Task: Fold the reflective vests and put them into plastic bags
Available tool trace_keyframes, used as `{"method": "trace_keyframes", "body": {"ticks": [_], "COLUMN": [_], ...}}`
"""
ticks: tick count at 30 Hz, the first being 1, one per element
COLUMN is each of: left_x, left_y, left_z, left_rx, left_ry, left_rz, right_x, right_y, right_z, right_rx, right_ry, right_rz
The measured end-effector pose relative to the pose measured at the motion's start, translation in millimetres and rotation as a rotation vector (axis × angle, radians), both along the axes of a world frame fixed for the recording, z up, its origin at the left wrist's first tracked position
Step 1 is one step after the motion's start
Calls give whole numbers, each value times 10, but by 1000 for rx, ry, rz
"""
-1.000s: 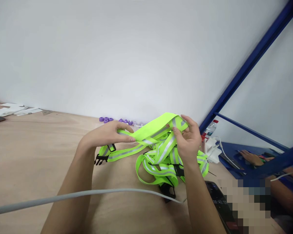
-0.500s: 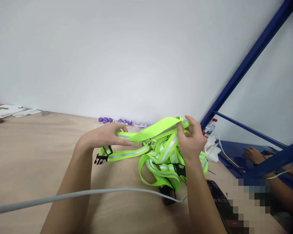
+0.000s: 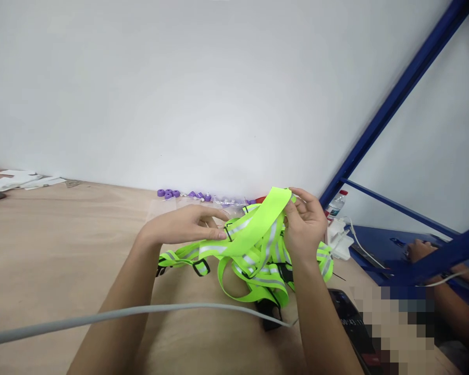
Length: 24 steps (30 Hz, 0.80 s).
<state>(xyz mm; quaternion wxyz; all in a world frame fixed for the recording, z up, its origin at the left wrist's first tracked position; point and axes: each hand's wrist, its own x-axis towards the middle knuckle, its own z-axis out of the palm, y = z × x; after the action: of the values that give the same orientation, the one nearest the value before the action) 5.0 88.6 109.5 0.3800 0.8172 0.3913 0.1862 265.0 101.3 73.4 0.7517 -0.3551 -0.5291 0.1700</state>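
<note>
A tangle of neon-yellow reflective straps point(image 3: 254, 260) with silver stripes and black buckles lies in a heap before me. My right hand point(image 3: 305, 219) pinches the upper end of one wide strap point(image 3: 258, 219), which slants down to the left across the heap. My left hand point(image 3: 191, 225) reaches in from the left, its thumb and fingers apart around a black slider point(image 3: 228, 232) at the heap's edge; no strap is plainly gripped in it. Below that hand, a loose strap end with another slider point(image 3: 201, 267) and a partly hidden buckle rests on the table.
Purple caps point(image 3: 168, 194) and clear plastic bags stand along the wall. A grey cable point(image 3: 140, 310) crosses in front of my forearms. At right are a phone point(image 3: 349, 323), white plugs point(image 3: 339, 238), a bottle point(image 3: 337, 204), a blue frame point(image 3: 394, 99) and another person's hand point(image 3: 420, 252).
My left hand has moved right and let go of the strap, which dropped onto the heap. The buckle end at left sank lower. My right hand keeps its pinch.
</note>
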Motion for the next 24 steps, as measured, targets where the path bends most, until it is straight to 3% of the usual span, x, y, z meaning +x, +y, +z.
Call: {"method": "trace_keyframes", "body": {"ticks": [7,11,24], "left_x": [221,347,401], "left_y": [-15,-50,-91], "left_z": [-40,-31,-35], "left_rx": [306,323,283], "left_ry": [-322,-385,-465], "left_rz": [230,176,104], "right_x": [-131,-205,-322], "right_y": [-86,-152,-187], "right_z": [-23,-13,-38], "right_rx": [-148,-175,-123], "right_ry": [-30,-26,-81], "right_rz": [344,440,475]}}
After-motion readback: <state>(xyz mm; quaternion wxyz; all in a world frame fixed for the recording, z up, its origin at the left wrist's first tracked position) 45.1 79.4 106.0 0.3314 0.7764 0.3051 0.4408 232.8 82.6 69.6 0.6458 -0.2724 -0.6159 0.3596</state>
